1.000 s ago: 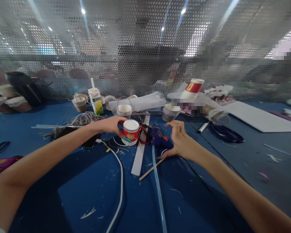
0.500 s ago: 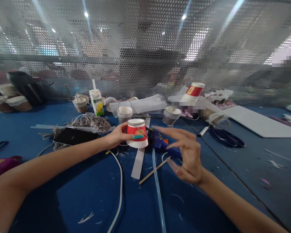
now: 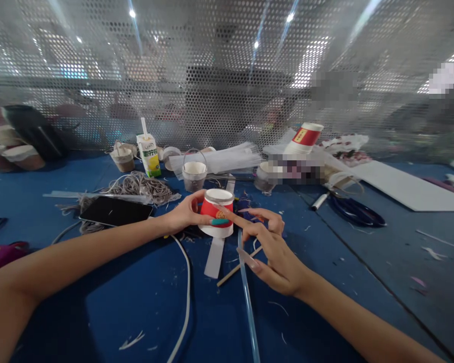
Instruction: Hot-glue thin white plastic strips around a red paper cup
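Observation:
My left hand [image 3: 191, 214] grips a red and white paper cup [image 3: 216, 229] from its left side, thumb across the front. The cup is upside down, with its wide rim at the bottom. My right hand [image 3: 274, 252] has its fingers apart and holds nothing; the index finger reaches to the front of the cup and seems to touch it. Behind the right hand lies a blue glue gun [image 3: 245, 199], mostly hidden. From beneath it a clear glue stick [image 3: 248, 302] runs toward me. A white paper strip [image 3: 214, 259] and a thin wooden stick [image 3: 230, 273] lie below the cup.
To the left lie a phone [image 3: 115, 210] and a tangle of grey twine [image 3: 142, 185]. A drink carton [image 3: 149, 156] and a small wire-handled bucket [image 3: 194, 176] stand behind. Blue-handled scissors [image 3: 357, 212] and a white board [image 3: 408, 189] are on the right. A white cable [image 3: 188, 297] crosses the front.
My right hand has moved left, its index finger now at the cup's front. My left hand has shifted slightly right and down with the cup; the view has shifted a little.

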Tool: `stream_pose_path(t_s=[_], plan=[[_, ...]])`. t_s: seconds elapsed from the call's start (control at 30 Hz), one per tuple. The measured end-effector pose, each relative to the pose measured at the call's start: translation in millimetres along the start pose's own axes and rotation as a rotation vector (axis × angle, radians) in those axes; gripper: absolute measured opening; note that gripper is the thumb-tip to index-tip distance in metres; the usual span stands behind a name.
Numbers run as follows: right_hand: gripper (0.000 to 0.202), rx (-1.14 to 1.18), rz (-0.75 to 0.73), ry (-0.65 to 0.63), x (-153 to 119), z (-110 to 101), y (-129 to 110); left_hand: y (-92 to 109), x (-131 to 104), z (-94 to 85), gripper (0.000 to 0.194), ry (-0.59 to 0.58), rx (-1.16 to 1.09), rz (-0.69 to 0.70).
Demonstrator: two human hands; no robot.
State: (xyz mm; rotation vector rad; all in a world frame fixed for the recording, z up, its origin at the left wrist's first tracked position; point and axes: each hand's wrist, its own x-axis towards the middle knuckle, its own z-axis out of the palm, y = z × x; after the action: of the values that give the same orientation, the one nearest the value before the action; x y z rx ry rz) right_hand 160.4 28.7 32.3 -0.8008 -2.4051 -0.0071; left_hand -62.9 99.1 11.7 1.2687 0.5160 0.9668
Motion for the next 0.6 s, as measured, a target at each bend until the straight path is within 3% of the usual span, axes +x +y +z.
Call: stream_pose_path(t_s=[0.4, 0.6], plan=[[0.003, -0.123, 0.070, 0.168, -1.5, -0.9, 1.0, -0.8, 1.0, -0.4, 0.065, 0.050, -0.004, 0.003], [0.017, -0.126, 0.119, 0.475, -2.3, -3.5, -9.4, -1.5, 0.9, -1.2, 0.064, 0.025, -0.032, -0.024]])
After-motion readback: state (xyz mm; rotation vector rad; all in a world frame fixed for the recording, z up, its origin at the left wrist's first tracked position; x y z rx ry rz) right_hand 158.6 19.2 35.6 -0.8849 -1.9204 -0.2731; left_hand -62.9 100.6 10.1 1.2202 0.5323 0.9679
